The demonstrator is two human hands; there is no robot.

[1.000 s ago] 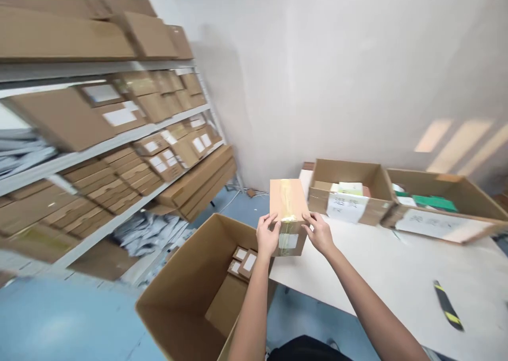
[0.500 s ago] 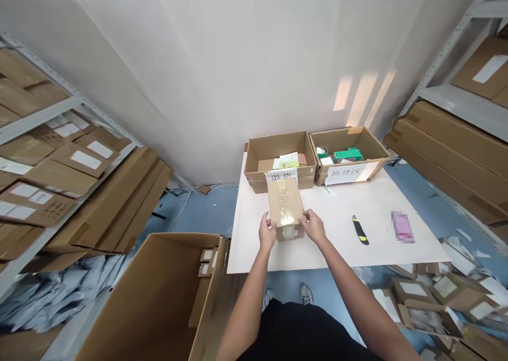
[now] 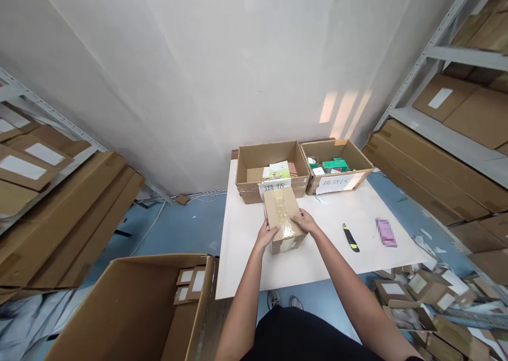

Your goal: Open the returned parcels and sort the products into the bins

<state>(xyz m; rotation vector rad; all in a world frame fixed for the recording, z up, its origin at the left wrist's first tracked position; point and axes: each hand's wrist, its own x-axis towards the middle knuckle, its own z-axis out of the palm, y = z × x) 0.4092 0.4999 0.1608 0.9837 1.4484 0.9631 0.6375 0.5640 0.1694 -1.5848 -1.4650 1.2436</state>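
Note:
A taped cardboard box (image 3: 282,210) is gripped between my two hands at the table's front half. Clear shiny tape runs along its top, and a pale label shows on its near side. My left hand (image 3: 266,234) presses its left side, thumb over the top edge. On the opposite side my right hand (image 3: 305,221) holds it with fingers on the top and right edge. Behind it stands an open carton (image 3: 246,194) with a white handwritten sign, holding small packets. A second open carton (image 3: 363,166) with green and white boxes stands beside that one.
A black and yellow utility knife (image 3: 351,238) and a blurred pink item (image 3: 386,232) lie on the white table (image 3: 238,265). A large open carton (image 3: 119,308) stands at left. Shelves of boxes flank both sides; discarded boxes (image 3: 420,287) lie on the floor at right.
The view has shifted, so the table sits lower and further left. Both hands still hold the taped box; the right hand now reaches further over its top, and the box is turned slightly.

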